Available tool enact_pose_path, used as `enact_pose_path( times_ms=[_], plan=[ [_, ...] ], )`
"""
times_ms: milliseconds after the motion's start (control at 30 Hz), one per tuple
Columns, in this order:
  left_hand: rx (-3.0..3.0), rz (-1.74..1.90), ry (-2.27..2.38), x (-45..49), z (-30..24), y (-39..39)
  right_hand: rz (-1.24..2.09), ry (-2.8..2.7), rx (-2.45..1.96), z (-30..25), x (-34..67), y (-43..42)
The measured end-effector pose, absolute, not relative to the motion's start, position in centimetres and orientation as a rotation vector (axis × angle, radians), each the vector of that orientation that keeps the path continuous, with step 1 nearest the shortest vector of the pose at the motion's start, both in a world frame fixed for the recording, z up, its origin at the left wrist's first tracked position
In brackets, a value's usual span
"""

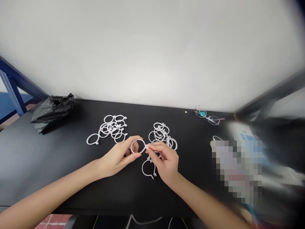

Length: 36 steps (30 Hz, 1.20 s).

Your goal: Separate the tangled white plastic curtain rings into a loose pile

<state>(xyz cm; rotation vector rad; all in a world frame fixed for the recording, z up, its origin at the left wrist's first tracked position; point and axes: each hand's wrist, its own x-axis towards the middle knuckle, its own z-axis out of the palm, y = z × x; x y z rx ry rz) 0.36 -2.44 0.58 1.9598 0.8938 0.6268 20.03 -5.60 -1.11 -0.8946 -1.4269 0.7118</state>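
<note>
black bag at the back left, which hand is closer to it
Left. The left hand is right of and in front of the black bag, apart from it; the right hand is further right, both pinching one white ring.

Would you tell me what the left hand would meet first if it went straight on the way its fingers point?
Probably the right hand, whose fingertips pinch the same ring the left hand holds; the ring pile lies beyond.

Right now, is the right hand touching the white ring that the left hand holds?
Touching. In the head view the right hand pinches the white ring at its right end, with no gap; the left hand grips its left side.
</note>
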Motion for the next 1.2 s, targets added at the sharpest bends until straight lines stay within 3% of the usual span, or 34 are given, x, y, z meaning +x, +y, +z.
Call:
enact_pose_path(
  times_ms=[300,833,1200],
  plan=[
    [2.07,0.708,0.895,0.0,-0.1,-2.5,0.58,-1.51,-0.857,-0.7,20.0,-5.4],
    [1.984,0.755,0.881,0.5,-1.4,-3.1,0.64,-1.515,-0.839,-0.7,20.1,-5.4],
    [2.263,0.771,0.909,-0.5,0.5,-2.2,0.63,-1.522,-0.802,-0.5,20.2,-5.8]
  ],
)
